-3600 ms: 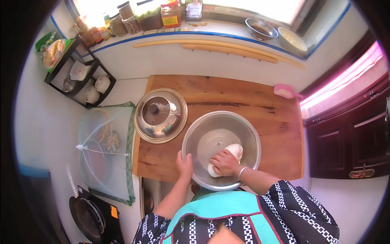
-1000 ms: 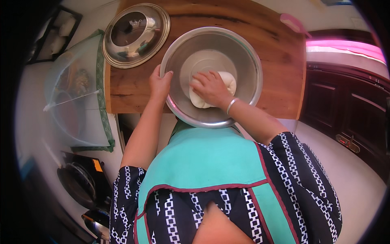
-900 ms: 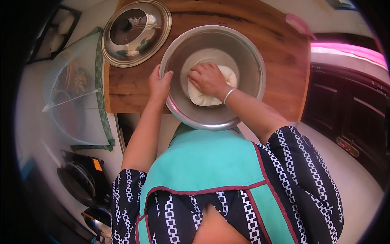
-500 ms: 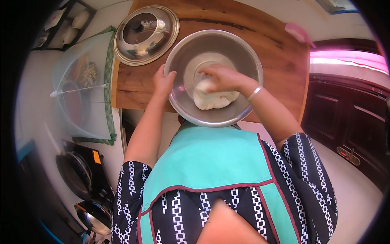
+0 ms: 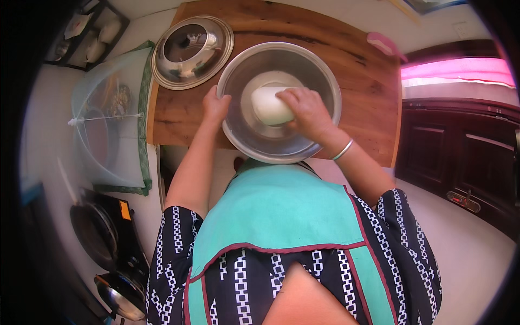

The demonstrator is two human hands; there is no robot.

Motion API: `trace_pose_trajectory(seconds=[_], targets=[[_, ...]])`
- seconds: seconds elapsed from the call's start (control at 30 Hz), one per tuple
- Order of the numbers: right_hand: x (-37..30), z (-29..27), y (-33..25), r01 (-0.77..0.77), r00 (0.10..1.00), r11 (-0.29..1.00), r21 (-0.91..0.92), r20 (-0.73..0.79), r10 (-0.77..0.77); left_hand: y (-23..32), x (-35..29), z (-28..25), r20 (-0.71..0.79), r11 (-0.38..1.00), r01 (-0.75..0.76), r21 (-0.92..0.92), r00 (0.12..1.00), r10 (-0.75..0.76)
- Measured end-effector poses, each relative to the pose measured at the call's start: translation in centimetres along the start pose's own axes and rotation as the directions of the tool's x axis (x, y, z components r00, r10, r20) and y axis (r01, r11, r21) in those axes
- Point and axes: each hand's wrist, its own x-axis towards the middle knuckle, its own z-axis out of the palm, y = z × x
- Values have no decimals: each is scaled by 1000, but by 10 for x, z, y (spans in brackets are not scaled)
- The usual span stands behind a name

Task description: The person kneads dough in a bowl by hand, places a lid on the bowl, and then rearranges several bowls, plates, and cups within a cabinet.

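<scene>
A wide steel mixing bowl (image 5: 233, 127) stands near the front edge of the wooden table. Inside it is a lump of smooth white dough (image 5: 269, 104). My left hand (image 5: 215, 104) grips the bowl's left rim, thumb on the inner side. Curled over the right side of the dough is my right hand (image 5: 310, 112), with its fingertips on the dough's top; a bangle circles that wrist. The dough's underside and the part beneath my right palm are hidden.
A domed steel lid (image 5: 189, 76) lies on the wooden table (image 5: 363, 97) at the back left. A pink object (image 5: 383, 43) rests at the far right corner. Further left are a mesh food cover (image 5: 108, 162) and a black pan (image 5: 92, 230) on a stove.
The dough has gone from a slack, folded lump low in the bowl to a rounder mass further up and left. My right hand has come down to its right side. The left keeps the rim.
</scene>
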Motion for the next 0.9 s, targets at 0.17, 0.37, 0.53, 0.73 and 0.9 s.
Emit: trace_pose_trajectory(seconds=[0.17,0.37,0.53,0.73,0.9], targets=[[-22,39,23,-76,985,997,-28,-159,70,29,-20,14,-93,732,-503,459,792,603],[12,88,52,-222,959,970,-102,-201,199,4,-55,89,407,561,-610,560,792,455],[20,104,80,-315,949,947,69,12,315,28,-36,85,505,651,-564,508,807,305],[37,57,77,-281,929,914,293,-156,335,53,18,32,80,697,-570,436,795,601],[50,64,84,-239,940,909,340,-155,305,40,136,-49,-313,849,-274,452,842,438]])
